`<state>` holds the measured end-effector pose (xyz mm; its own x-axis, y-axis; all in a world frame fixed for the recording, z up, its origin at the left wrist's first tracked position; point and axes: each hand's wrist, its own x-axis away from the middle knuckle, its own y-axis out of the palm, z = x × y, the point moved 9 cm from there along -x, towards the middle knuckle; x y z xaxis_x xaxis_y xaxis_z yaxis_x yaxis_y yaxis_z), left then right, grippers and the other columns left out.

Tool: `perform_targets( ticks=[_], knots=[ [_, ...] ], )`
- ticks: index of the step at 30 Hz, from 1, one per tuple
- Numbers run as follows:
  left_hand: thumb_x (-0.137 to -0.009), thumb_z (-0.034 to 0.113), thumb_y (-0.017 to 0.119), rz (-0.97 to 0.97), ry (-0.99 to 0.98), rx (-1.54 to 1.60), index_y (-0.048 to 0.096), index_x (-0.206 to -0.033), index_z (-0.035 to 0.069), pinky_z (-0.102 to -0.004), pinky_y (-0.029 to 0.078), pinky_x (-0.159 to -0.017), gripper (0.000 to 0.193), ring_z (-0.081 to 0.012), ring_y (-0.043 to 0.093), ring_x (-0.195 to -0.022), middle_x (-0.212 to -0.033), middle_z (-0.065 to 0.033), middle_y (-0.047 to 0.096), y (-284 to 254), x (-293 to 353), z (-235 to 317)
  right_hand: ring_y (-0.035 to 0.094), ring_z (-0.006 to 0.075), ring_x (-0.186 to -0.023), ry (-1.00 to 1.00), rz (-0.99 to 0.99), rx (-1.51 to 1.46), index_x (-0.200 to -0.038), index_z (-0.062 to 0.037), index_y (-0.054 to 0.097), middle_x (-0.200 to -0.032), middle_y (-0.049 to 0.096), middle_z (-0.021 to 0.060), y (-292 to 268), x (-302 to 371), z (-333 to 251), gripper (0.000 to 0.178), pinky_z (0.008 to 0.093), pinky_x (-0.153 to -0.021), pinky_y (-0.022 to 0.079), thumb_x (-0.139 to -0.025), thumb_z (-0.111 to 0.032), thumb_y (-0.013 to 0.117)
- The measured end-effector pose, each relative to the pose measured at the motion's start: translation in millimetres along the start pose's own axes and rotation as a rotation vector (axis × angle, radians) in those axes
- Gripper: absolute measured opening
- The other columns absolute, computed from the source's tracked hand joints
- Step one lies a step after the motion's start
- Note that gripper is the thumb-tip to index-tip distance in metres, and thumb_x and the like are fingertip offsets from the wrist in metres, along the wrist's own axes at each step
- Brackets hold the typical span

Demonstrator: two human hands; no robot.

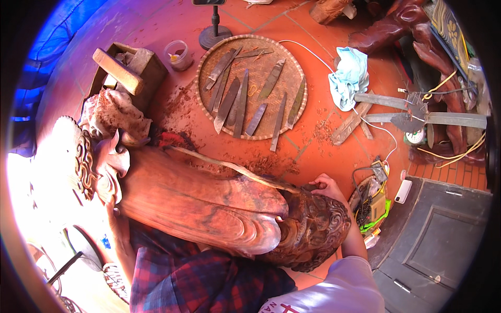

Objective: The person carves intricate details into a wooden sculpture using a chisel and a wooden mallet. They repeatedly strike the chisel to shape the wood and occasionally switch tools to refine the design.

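Wooden carving (pixel 198 201) lies between left grip (pixel 116 219), touching it, and right grip (pixel 327 187), curled; both holds unclear.

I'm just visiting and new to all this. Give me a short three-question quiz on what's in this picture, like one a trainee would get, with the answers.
1. What lies on the round woven tray?
a) cups
b) flat, pointed blades
c) gloves

2. True or false: the person's left hand is touching the tray.

3. Fill in the missing word: a crumpled, pale blue ____ lies to the right of the tray.

Key:
1. b
2. False; it is at the left end of the carved wooden piece.
3. cloth
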<state>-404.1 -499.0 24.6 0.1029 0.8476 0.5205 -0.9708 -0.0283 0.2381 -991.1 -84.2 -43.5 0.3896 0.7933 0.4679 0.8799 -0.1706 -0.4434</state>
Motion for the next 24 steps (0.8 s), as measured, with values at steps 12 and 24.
perform_targets(
  ticks=[12, 24],
  knots=[
    [-0.083, 0.029, 0.075, 0.095, -0.013, -0.072, 0.065, -0.113, 0.007, -0.0325, 0.042, -0.093, 0.039, -0.0147, 0.057, -0.102, -0.111, -0.0024, 0.063, 28, 9, 2, 0.061, 0.0103, -0.080, 0.295, -0.252, 0.021, -0.106, -0.0017, 0.071, -0.092, 0.069, 0.0028, 6, -7, -24, 0.020, 0.0268, -0.072, 0.049, -0.091, -0.014, 0.067],
    [-0.072, 0.032, 0.085, 0.053, 0.165, -0.067, 0.007, -0.149, -0.006, -0.0379, 0.041, -0.105, 0.116, -0.0298, 0.044, -0.128, -0.142, -0.0250, 0.038, 104, 45, 51, 0.042, 0.0056, -0.046, -0.186, 0.292, -0.267, -0.096, 0.0051, 0.067, -0.072, 0.060, 0.0055, -81, 0, -296, 0.052, 0.0196, -0.039, 0.028, -0.101, -0.042, 0.046]
  ],
)
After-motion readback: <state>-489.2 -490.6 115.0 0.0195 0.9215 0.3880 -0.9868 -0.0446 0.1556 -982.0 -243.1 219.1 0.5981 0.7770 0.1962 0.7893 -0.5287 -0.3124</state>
